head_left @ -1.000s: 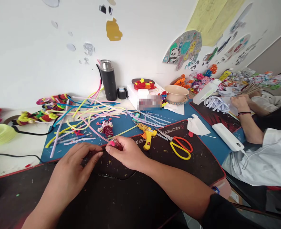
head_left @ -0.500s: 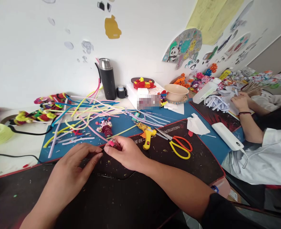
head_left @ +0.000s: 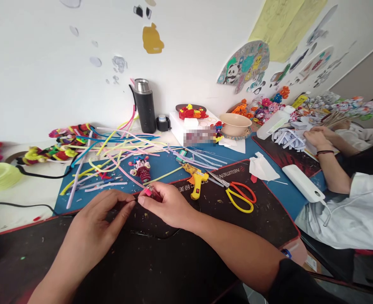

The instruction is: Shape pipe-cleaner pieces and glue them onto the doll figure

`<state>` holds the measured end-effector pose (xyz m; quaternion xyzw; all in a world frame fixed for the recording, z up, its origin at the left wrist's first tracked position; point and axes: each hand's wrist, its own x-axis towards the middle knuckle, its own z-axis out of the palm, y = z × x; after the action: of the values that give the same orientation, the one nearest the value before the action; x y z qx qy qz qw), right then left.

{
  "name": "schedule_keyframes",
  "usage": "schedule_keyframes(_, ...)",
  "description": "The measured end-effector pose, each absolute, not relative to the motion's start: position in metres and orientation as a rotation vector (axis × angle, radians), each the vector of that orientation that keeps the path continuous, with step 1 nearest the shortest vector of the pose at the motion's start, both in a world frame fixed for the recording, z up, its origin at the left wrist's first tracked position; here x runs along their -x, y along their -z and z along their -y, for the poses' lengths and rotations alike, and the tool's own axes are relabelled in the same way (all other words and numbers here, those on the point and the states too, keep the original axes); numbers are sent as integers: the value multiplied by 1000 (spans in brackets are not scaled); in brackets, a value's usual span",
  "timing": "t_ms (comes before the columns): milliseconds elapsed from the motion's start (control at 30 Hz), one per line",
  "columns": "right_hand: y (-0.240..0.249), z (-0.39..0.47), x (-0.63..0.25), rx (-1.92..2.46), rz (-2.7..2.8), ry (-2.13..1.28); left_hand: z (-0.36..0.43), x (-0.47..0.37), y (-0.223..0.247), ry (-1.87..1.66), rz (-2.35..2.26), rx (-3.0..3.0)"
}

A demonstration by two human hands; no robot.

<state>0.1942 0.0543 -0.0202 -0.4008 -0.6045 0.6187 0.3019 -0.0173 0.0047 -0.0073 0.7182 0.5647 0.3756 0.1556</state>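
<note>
Two bare hands over a dark mat (head_left: 161, 261), right hand (head_left: 170, 207) closed around a small pink-and-red piece (head_left: 151, 193), left hand (head_left: 102, 219) with thumb and forefinger tips together, pinched item indistinct.

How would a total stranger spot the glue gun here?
Find the large dark mat nearest the viewer. At its far edge, just left of the scissors, lies the glue gun. Its yellow pistol shape sets it apart from the scissors' looped handles, one orange-red, one yellow.

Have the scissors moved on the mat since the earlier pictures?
No. The scissors lie in the same place beside the NEWMEN lettering on the mat; only the whole view shifts slightly.
</note>
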Motion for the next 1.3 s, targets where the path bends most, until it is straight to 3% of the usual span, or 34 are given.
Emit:
schedule_keyframes(533,36,-55,-192,869,1511,-1848,-7,22,9,-1174,-1771,-1880)
schedule_keyframes(933,42,-44,-182,1131,1764,-1556,-7,18,9,-1155,-1678,-1917)
schedule_keyframes(1300,36,-40,-178,1188,1846,-1524,-6,14,11,-1119,-1633,-1912)
